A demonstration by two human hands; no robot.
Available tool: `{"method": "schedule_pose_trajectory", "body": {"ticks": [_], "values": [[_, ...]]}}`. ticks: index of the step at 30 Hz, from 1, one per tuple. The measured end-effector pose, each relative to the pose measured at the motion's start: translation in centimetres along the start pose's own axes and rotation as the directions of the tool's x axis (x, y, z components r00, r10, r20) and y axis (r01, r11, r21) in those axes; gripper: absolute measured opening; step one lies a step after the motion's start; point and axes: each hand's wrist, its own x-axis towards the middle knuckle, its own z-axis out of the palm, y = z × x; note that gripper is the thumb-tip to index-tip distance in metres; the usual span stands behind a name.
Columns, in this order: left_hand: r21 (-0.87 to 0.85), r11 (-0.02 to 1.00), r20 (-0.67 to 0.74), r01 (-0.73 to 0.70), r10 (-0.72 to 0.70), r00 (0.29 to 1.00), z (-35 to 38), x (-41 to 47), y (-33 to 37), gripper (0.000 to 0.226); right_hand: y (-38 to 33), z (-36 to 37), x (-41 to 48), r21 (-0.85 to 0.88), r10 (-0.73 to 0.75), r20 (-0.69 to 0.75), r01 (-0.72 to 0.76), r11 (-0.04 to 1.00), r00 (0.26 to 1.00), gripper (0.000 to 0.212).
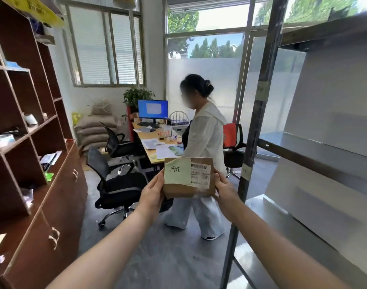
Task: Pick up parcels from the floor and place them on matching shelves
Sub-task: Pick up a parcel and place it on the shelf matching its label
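A small brown cardboard parcel (182, 189) is held up at arm's length in the middle of the view. It carries a green sticky note with handwriting and a white barcode label. My left hand (151, 192) grips its left edge and my right hand (225, 189) grips its right edge. A metal shelf rack (259, 113) with grey shelves stands at the right, its nearest shelf just below and right of the parcel.
A person in a white jacket (203, 142) walks across just behind the parcel. A brown wooden shelf cabinet (38, 163) lines the left wall. Black office chairs (118, 184) and a desk (151, 142) with a monitor stand beyond. Grey floor lies between.
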Motion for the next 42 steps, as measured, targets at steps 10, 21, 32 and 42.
{"method": "schedule_pose_trajectory", "body": {"ticks": [10, 21, 32, 42], "values": [[-0.007, 0.997, 0.113, 0.080, -0.079, 0.990, -2.4, 8.2, -0.8, 0.035, 2.3, 2.5, 4.3, -0.023, -0.010, -0.180, 0.006, 1.000, 0.984, 0.036], [0.042, 0.988, 0.194, 0.147, -0.153, 0.969, -1.1, 14.7, -4.8, 0.036, 3.6, -0.2, 8.1, -0.051, -0.005, -0.271, -0.009, 0.999, 0.963, 0.034], [0.090, 0.980, 0.192, 0.175, -0.189, 0.963, 0.4, 24.1, -6.3, 0.034, 4.8, -2.1, 17.8, -0.013, 0.029, -0.299, -0.034, 0.999, 0.954, 0.037], [0.135, 0.970, 0.271, 0.202, -0.232, 0.934, 5.1, 31.2, -8.3, 0.034, 4.6, -6.4, 24.5, 0.019, 0.008, -0.385, 0.000, 1.000, 0.923, 0.034]]}}
